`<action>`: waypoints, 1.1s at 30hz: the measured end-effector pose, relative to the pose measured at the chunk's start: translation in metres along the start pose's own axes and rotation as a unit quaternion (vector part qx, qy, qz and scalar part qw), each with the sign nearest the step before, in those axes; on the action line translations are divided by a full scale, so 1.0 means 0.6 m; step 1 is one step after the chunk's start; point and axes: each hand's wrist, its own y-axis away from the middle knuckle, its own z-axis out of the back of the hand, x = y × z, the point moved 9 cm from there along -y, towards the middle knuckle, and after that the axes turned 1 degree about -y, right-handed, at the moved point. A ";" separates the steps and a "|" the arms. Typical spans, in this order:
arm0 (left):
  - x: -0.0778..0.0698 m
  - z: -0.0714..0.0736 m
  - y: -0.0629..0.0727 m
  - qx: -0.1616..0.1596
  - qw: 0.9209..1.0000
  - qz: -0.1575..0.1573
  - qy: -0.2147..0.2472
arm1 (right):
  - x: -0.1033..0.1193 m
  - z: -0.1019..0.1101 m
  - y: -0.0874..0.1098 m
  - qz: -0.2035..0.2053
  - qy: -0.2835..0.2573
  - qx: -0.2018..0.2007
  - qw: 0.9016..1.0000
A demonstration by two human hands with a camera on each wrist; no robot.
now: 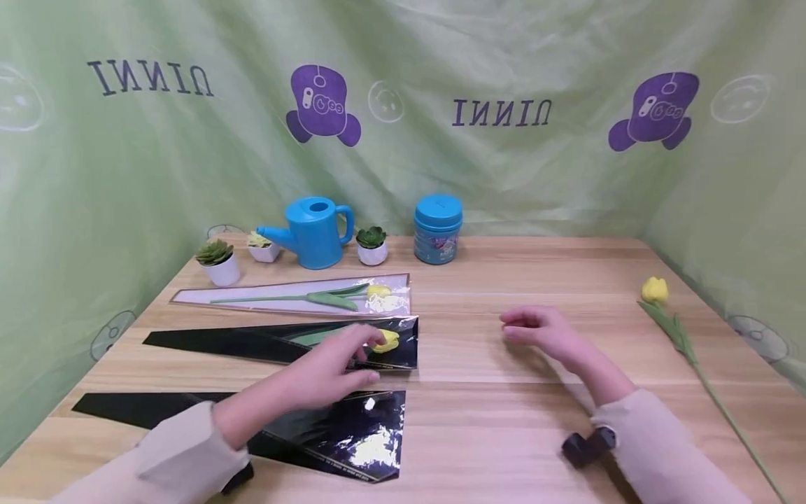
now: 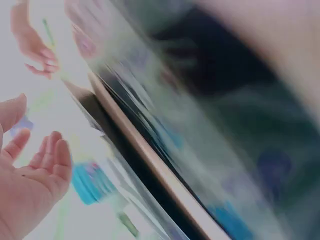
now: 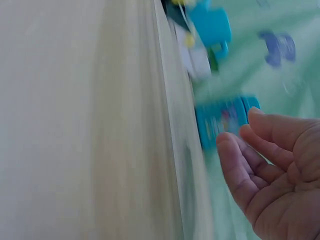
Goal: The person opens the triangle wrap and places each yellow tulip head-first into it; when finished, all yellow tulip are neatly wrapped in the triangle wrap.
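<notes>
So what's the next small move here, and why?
Probably the right hand reaches right for the loose yellow tulip: that hand is empty, an empty black sleeve lies nearest, and two sleeves already hold tulips.

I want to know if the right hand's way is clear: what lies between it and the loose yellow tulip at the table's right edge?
Only bare wooden table in the head view: nothing lies between the right hand and the yellow tulip.

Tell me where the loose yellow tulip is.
In the head view, the loose tulip lies unwrapped on the table at the far right, near the green backdrop and beyond the right hand, which does not touch it.
</notes>
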 end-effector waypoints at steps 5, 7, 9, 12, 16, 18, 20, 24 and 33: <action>-0.015 -0.018 0.042 0.063 0.994 0.051 0.072 | -0.041 0.067 0.043 -0.024 0.070 -0.017 0.997; -0.019 -0.025 0.050 0.078 0.993 0.060 0.071 | -0.059 0.100 0.063 -0.031 0.106 -0.030 0.993; -0.022 -0.030 0.054 0.087 0.993 0.058 0.057 | -0.079 0.134 0.086 -0.040 0.138 -0.047 0.989; -0.020 -0.041 0.057 0.103 0.992 0.058 0.048 | -0.114 0.179 0.121 -0.055 0.166 -0.062 0.983; -0.005 -0.054 0.062 0.126 0.988 0.080 0.040 | -0.164 0.228 0.166 -0.085 0.187 -0.078 0.976; 0.002 -0.054 0.062 0.127 0.989 0.077 0.027 | -0.183 0.246 0.185 -0.100 0.196 -0.078 0.972; 0.007 -0.051 0.061 0.124 0.990 0.069 0.016 | -0.199 0.262 0.198 -0.120 0.205 -0.079 0.968; 0.013 -0.050 0.061 0.122 0.990 0.063 0.005 | -0.220 0.274 0.209 -0.157 0.213 -0.064 0.962; 0.014 -0.069 0.055 0.136 0.989 0.046 -0.025 | -0.263 0.299 0.230 -0.212 0.202 -0.096 0.951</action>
